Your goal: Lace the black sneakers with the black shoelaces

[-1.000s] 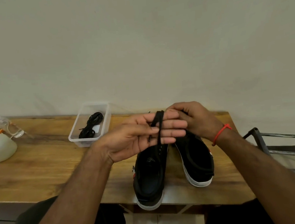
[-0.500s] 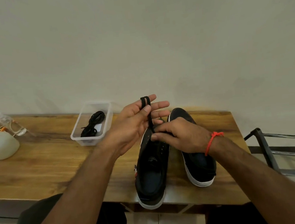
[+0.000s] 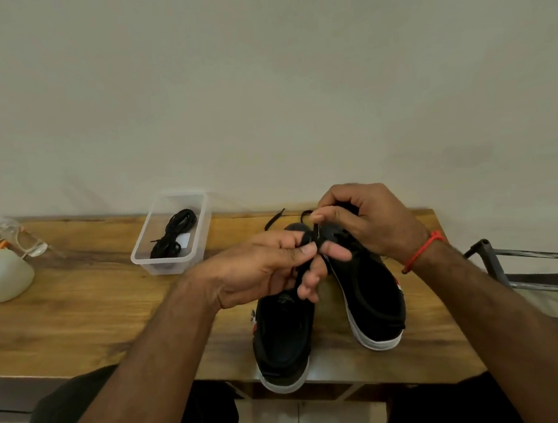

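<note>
1. Black shoelace [image 3: 310, 239]: held above the toe ends of the two sneakers, between both hands; one free end [image 3: 273, 220] lies on the table behind them. Whether it passes through any eyelet is hidden by the fingers.
2. Left hand [image 3: 266, 269]: thumb and forefinger pinch the lace, the remaining fingers loosely curled beneath it.
3. Right hand [image 3: 363, 224]: fingers curled, thumb and forefinger pinching the lace just beyond the left hand's grip; a red cord bracelet [image 3: 422, 251] circles the wrist.
4. Left sneaker [image 3: 282, 339] and right sneaker [image 3: 373, 301]: side by side near the front edge of the wooden table [image 3: 77, 313], heels toward the wearer. No lacing is visible on either.
5. Clear plastic tub [image 3: 174, 264]: well to the left, containing a second coiled black lace [image 3: 171, 234].
6. Progress (judged): an early stage; the first lace is only being started, and the second shoe and lace appear untouched.
</note>
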Demonstrator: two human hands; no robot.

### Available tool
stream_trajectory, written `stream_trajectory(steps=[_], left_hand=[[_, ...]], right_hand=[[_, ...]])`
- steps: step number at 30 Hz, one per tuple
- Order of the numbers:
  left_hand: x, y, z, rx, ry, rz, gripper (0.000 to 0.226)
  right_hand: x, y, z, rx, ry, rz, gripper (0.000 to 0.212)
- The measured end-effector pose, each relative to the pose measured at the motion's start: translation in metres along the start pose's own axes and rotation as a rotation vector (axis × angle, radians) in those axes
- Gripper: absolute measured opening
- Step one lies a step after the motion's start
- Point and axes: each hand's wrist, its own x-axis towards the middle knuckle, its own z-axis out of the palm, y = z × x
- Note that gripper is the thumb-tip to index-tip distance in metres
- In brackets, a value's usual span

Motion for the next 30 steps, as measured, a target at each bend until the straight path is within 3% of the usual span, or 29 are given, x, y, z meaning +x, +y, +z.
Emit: stream_trajectory(steps=[3,7,10,12,14,16,18,23,25,30], left_hand=[[0.000,0.002,0.000,-0.169,0.066,0.165,0.035],[0.005,0.008,-0.005,-0.369,0.349,0.425,0.038],[0.011,0.003,-0.017,-0.043,0.660,0.453,0.037],[0.010,-0.005,-0.022,0.346,0.783,0.338,0.035],[0.008,-0.009,-0.021,0.472,0.697,0.176,0.031],[0.009,-0.010,-0.012,0.283,0.501,0.082,0.033],[0.009,-0.008,0.000,0.075,0.350,0.055,0.037],[0.008,-0.005,0.006,-0.117,0.224,0.068,0.032],[0.008,-0.003,0.005,-0.228,0.247,0.150,0.028],[0.014,0.002,0.002,-0.455,0.437,0.416,0.027]], right_hand=[[0.003,0.007,0.005,-0.012,-0.049,0.048,0.037],[-0.001,0.006,0.022,-0.276,-0.290,-0.007,0.041],[-0.005,-0.006,0.034,-0.336,-0.499,-0.078,0.028],[-0.003,-0.012,0.033,-0.311,-0.444,-0.118,0.025],[0.000,-0.010,0.024,-0.207,-0.207,-0.121,0.025],[0.003,-0.003,0.012,-0.137,-0.025,-0.096,0.022],[0.003,0.004,0.004,-0.078,0.032,-0.059,0.013],[0.002,0.010,0.005,0.071,-0.005,0.056,0.008],[0.003,0.009,0.009,0.061,-0.028,0.087,0.018],[-0.001,0.005,0.024,-0.202,-0.237,0.084,0.020]])
